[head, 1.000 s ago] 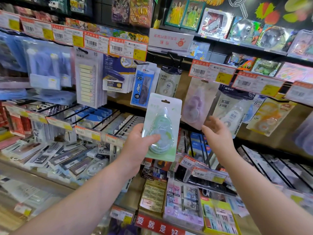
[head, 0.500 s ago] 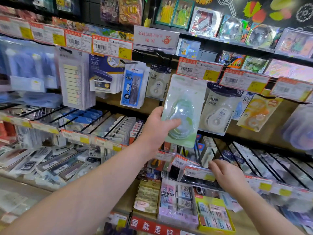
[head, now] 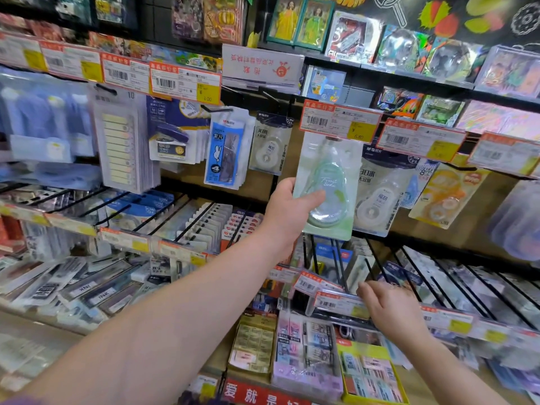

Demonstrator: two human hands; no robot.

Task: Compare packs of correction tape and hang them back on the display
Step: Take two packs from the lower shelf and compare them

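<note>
Correction tape pack [head: 330, 171] gripped by left hand [head: 287, 211], under "6.80" tag [head: 340, 121]; right hand [head: 391, 311] relaxed.

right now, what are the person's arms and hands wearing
Both forearms are bare: no watch, bracelet, ring or glove shows on the left hand or right hand. A purple sliver at the bottom-left corner may be a sleeve.

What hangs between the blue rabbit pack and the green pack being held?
In the head view, one white correction tape pack hangs between the blue rabbit pack and the green pack.
</note>
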